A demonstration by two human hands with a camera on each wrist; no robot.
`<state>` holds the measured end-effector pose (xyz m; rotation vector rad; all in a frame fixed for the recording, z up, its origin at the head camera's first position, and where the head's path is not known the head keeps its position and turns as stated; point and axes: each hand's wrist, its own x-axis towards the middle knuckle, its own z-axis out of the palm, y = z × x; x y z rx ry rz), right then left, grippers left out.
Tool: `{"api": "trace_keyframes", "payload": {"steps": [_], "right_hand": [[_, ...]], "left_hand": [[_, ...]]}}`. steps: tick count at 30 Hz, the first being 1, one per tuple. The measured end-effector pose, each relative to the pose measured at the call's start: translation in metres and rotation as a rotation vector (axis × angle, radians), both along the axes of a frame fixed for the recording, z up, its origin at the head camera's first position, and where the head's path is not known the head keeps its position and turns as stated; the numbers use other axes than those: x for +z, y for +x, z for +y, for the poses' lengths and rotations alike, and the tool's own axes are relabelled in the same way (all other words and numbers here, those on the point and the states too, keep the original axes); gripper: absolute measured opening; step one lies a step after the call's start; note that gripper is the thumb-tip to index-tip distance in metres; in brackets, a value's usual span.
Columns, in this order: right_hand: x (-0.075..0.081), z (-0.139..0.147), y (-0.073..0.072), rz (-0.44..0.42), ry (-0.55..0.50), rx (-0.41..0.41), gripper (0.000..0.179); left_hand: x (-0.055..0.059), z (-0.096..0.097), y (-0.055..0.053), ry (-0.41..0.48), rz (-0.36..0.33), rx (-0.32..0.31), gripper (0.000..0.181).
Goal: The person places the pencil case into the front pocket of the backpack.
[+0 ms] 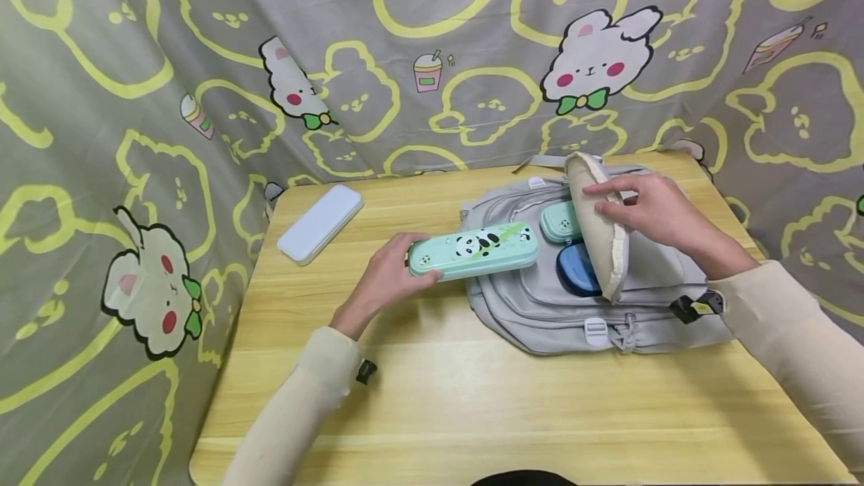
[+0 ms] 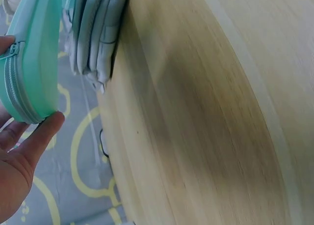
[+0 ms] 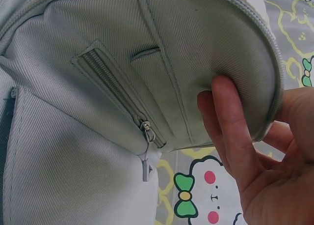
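My left hand grips one end of a mint-green pencil case with a panda print, held level over the near-left edge of a grey backpack. In the left wrist view, thumb and fingers pinch the zipped end of that pencil case. My right hand holds up the backpack's front pocket flap. The right wrist view shows the flap's grey lining between fingers and thumb. Against the pocket opening lie a smaller mint-green case and a dark blue case, both partly hidden by the flap.
A pale blue-white oblong case lies on the wooden table at the far left. Patterned grey curtains hang behind and beside the table. Inside the flap runs a zipped slit with a hanging pull.
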<state>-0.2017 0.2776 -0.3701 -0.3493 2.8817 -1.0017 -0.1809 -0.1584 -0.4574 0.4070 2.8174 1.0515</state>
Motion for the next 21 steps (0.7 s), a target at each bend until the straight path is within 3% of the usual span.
{"api": "trace_keyframes", "payload": {"steps": [21], "right_hand": [[0.0,-0.002,0.0,-0.022,0.005,-0.003,0.038]], "left_hand": [[-0.004,0.034,-0.002,0.027,0.026,-0.073,0.078]]}}
